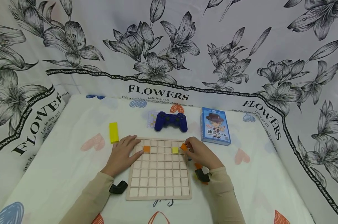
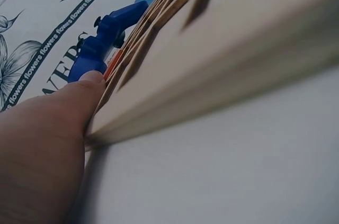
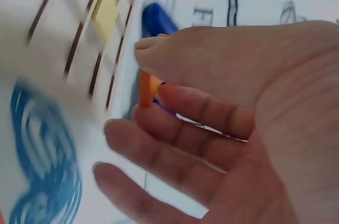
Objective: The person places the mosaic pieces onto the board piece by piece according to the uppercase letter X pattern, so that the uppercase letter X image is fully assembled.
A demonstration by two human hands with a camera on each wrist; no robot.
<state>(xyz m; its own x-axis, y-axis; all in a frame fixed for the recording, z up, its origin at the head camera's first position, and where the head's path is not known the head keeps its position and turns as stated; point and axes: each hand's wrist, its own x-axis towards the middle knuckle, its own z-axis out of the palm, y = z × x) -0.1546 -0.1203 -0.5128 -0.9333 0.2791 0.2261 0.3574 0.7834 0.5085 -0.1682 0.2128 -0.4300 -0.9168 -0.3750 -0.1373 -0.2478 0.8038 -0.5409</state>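
Nearest me lies the wooden grid board, flat on the cloth-covered worktop, its near rows bare. My left hand rests on the board's far-left corner with the fingers spread flat, thumb against the edge, holding nothing. My right hand is at the far-right edge, thumb and forefinger pinched on a small orange tile that hangs tilted just over the board's last column, not yet seated. In the same row sit a yellow tile, just beside mine, and another orange square further left.

To do this well I judge I should keep the left hand pressing so the board cannot slide, level the tile over its cell and lower it squarely before letting go, without nudging the yellow one.

Beyond the board are a yellow block, a blue game controller and a blue card box.
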